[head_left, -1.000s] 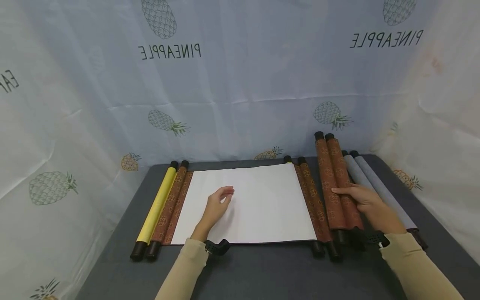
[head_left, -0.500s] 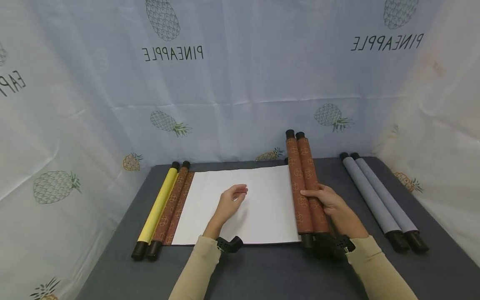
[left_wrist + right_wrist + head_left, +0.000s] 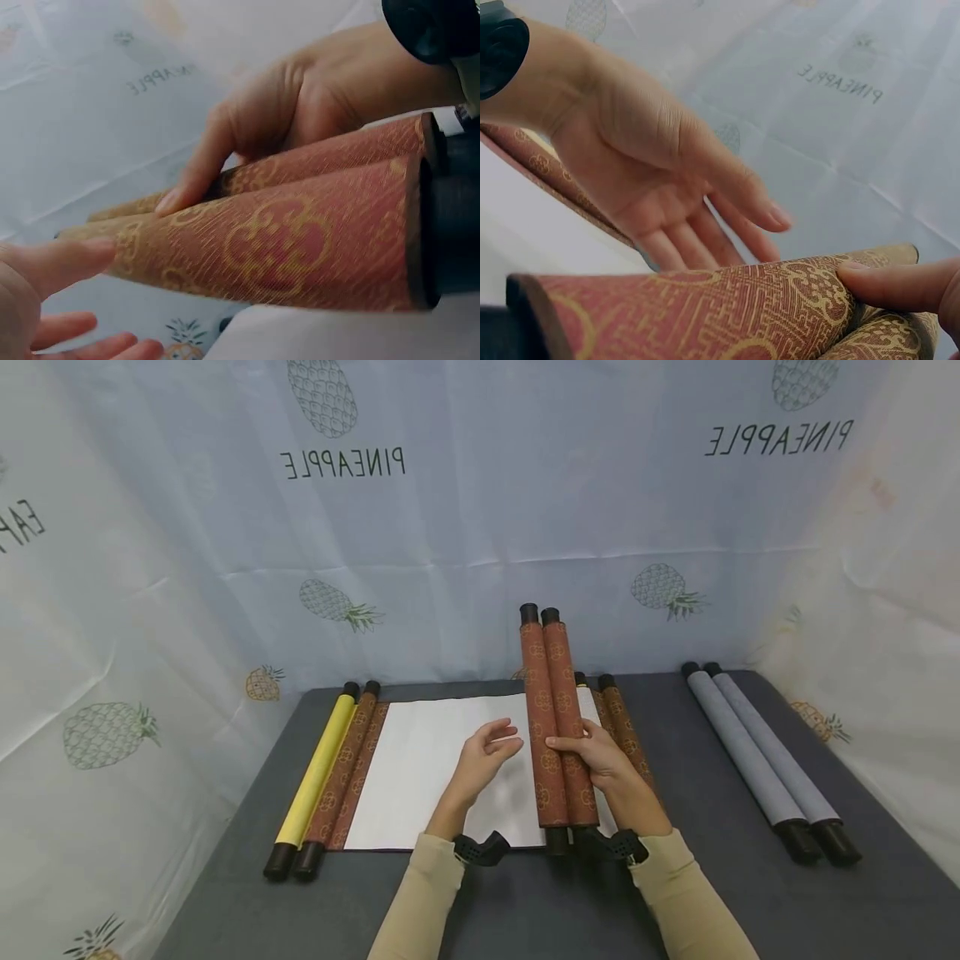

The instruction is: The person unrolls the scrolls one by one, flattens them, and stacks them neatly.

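Observation:
A red-brown scroll (image 3: 542,718) with gold patterning and black rod ends, rolled from both sides into two parallel rolls, is held up over the table. My right hand (image 3: 611,768) grips it from the right, thumb (image 3: 900,285) lying across the rolls and the other fingers hidden behind. Close to its left side is my left hand (image 3: 480,760), fingers parted and loosely bent, holding nothing. In the left wrist view the left thumb (image 3: 75,262) overlaps the near roll. Below both hands lies an unrolled scroll's white sheet (image 3: 427,760), with brown patterned borders, partly covered by the raised scroll.
Left of the sheet lie a yellow roll (image 3: 318,777) and a brown patterned roll (image 3: 341,768). Another brown roll (image 3: 626,727) is at its right, partly behind my right arm. A grey double-rolled scroll (image 3: 742,743) rests at the table's right. Pineapple-print cloth (image 3: 480,510) hangs behind.
My right hand has carried the red-brown scroll leftward from beside the grey scroll to above the white sheet. My left hand has shifted right toward it and its fingers have spread.

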### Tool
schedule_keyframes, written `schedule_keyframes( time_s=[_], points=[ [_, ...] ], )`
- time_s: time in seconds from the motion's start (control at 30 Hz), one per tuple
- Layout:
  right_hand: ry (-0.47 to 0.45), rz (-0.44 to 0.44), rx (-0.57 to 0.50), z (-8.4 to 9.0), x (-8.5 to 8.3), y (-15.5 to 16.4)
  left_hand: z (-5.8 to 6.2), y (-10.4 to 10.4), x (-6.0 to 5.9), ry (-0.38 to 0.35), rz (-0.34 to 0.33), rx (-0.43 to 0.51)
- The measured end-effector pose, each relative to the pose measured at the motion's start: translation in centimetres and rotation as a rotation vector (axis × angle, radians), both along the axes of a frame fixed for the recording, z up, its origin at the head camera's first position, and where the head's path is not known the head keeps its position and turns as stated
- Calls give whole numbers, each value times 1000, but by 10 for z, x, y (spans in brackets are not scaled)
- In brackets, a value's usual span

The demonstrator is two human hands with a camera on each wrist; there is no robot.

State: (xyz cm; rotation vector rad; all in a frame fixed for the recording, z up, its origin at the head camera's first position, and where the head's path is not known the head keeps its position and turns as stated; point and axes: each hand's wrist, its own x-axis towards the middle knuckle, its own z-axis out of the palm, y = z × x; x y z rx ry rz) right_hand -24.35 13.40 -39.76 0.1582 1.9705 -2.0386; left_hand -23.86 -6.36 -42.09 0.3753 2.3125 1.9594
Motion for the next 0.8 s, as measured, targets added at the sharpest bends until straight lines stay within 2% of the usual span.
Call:
schedule_keyframes(
  time_s=[0.13,0.3,0.43,0.53,0.67,0.8],
  points=[
    [17,-27,10,-2,1,-12,-1,1,4,-92,-65,-25],
    [45,-31,39,-8,3,-21,-2,4,9,-137,-87,-109],
    [71,-44,46,-14,2,-25,-3,8,10,-124,-74,-112],
    [86,-45,38,-17,2,-28,-4,10,10,-105,-39,-115],
    [76,-59,17,-19,2,-30,-5,10,10,-76,-8,-130],
    [68,-68,3,-21,1,-29,-3,8,8,-40,-5,-145]
  ],
)
